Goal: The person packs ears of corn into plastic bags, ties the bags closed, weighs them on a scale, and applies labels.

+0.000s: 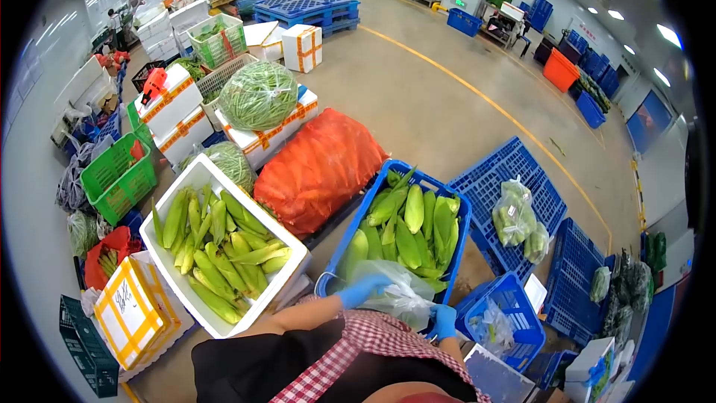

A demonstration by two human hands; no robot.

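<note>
A clear plastic bag (pixel 399 289) lies over the near end of a blue crate (pixel 467 227) filled with green corn ears (pixel 407 242). My left hand (pixel 363 290), in a blue glove, is at the bag's left side; its fingers look closed on the plastic. At the bag's right edge, by the crate's near corner, my right hand (pixel 444 321), also blue-gloved, is closed on the plastic. To the left stands a white foam box (pixel 158 252) with more corn ears (pixel 225 255) inside.
An orange mesh sack (pixel 317 168) and a bagged green bundle (pixel 258 95) lie ahead. Blue pallets (pixel 485 172) and bagged vegetables (pixel 514 213) are at right. A blue basket (pixel 526 328) holding plastic bags stands near my right hand. A taped box (pixel 134 313) sits at left.
</note>
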